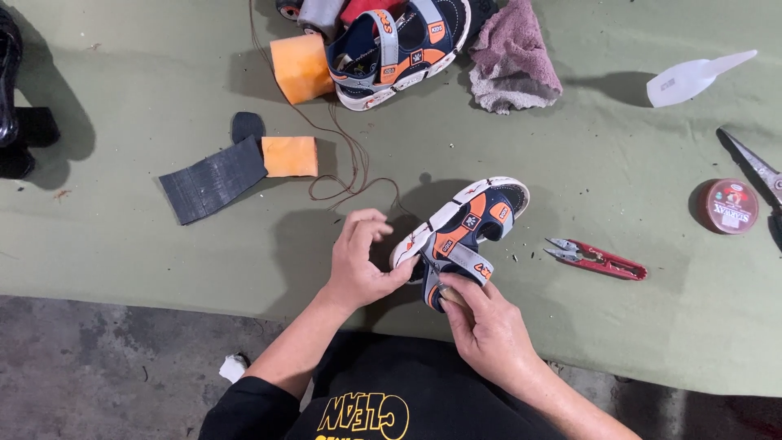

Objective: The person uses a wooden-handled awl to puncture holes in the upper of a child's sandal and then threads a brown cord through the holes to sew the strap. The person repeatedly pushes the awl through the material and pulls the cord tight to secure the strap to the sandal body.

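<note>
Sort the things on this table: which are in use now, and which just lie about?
In use: left hand, right hand, small sandal, brown thread.
Lying about: second sandal, red snips, orange sponges, pink rag, round tin, scissors.

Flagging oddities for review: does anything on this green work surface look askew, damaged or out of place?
Nothing looks damaged. The navy-and-orange child's sandal is tipped on its side between the left hand and right hand. A brown thread trails loosely across the green mat.

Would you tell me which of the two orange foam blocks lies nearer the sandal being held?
The flatter orange foam block beside the black rubber strip; the taller block sits farther up, against the other sandal.
</note>
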